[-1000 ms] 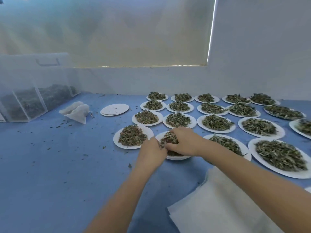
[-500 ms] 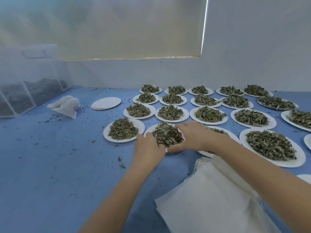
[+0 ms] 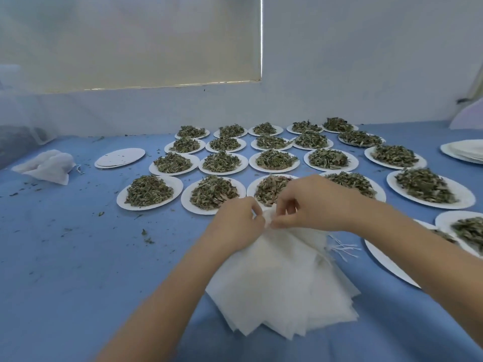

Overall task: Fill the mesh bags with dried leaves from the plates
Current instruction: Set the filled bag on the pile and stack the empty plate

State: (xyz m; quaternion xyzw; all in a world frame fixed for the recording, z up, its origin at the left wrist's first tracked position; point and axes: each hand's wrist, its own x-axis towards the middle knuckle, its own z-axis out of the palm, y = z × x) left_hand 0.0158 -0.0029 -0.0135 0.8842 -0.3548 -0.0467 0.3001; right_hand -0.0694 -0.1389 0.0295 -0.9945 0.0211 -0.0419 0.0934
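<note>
A stack of flat white mesh bags (image 3: 282,288) lies on the blue table in front of me. My left hand (image 3: 235,226) and my right hand (image 3: 311,202) both pinch the top edge of the uppermost bag, close together at its far end. Just behind my hands stands a white plate of dried leaves (image 3: 269,189), with another plate of leaves (image 3: 213,195) to its left. Several more plates of dried leaves (image 3: 274,160) fill the table behind them.
A filled mesh bag (image 3: 45,165) lies at the far left. Bare white plates (image 3: 120,158) are stacked behind it, more (image 3: 462,151) at the far right. An unloaded plate (image 3: 384,259) sits under my right forearm. Leaf crumbs dot the blue cloth (image 3: 78,257).
Both hands left the plate of leaves and came back toward me to the bag stack, where they now pinch the top bag's edge. The view has shifted right.
</note>
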